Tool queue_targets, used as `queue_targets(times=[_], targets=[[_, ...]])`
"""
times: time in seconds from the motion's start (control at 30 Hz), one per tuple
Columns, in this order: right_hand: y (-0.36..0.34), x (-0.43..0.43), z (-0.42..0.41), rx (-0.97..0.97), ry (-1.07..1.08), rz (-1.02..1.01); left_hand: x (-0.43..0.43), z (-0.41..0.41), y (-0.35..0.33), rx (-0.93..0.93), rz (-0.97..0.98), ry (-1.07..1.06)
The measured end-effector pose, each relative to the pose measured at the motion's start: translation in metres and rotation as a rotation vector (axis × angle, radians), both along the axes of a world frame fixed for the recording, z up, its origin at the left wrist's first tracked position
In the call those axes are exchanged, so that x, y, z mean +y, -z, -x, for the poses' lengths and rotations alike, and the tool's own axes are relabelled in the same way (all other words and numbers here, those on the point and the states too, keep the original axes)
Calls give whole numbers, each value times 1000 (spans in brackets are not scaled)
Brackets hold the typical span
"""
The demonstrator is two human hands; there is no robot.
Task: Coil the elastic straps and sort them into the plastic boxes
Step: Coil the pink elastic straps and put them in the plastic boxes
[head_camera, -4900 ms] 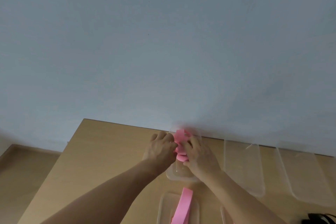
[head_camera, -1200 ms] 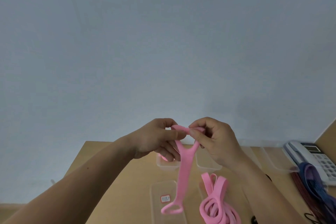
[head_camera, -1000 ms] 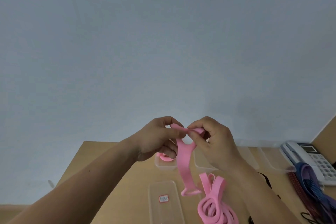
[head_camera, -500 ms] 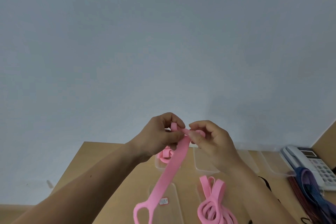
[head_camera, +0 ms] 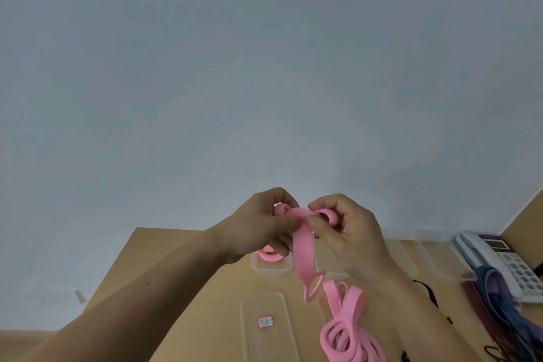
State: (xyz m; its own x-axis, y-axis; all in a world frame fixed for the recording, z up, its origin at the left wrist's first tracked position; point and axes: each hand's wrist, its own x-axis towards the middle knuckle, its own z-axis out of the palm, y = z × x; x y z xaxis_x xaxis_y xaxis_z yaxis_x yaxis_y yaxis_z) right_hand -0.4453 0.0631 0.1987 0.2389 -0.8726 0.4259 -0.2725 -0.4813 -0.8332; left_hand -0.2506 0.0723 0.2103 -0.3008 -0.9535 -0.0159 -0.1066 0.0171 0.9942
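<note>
A pink elastic strap (head_camera: 304, 256) is held up in the air above the wooden table (head_camera: 182, 279). My left hand (head_camera: 258, 226) pinches its upper end, and my right hand (head_camera: 343, 229) grips a small rolled part of it. The free tail hangs down and ends in a loop. Below my left hand a small clear plastic box (head_camera: 271, 266) holds a coiled pink strap. A loose pile of pink straps (head_camera: 343, 332) lies at the front.
A clear lid with a red label (head_camera: 266, 322) lies at the front. More clear boxes (head_camera: 435, 256) line the back edge. At the right stand a white desk phone (head_camera: 505, 261) and blue, purple and dark red straps (head_camera: 505, 308). A grey wall rises behind.
Earlier both hands pressed a pink coil into the box. Since then they lifted another pink strap. Its hanging tail has grown shorter and swung back to the right as it rolls up.
</note>
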Motion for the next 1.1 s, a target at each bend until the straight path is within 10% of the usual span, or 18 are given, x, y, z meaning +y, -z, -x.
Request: queue_targets(times=[0.37, 0.77, 1.1], targets=[[4, 1, 1, 45, -7, 103, 2, 7, -1, 227, -132, -17], [-2, -6, -3, -152, -174, -310, 3, 3, 3, -69, 202, -137], [0, -9, -1, -136, -181, -191, -1, -8, -4, 66, -37, -18]])
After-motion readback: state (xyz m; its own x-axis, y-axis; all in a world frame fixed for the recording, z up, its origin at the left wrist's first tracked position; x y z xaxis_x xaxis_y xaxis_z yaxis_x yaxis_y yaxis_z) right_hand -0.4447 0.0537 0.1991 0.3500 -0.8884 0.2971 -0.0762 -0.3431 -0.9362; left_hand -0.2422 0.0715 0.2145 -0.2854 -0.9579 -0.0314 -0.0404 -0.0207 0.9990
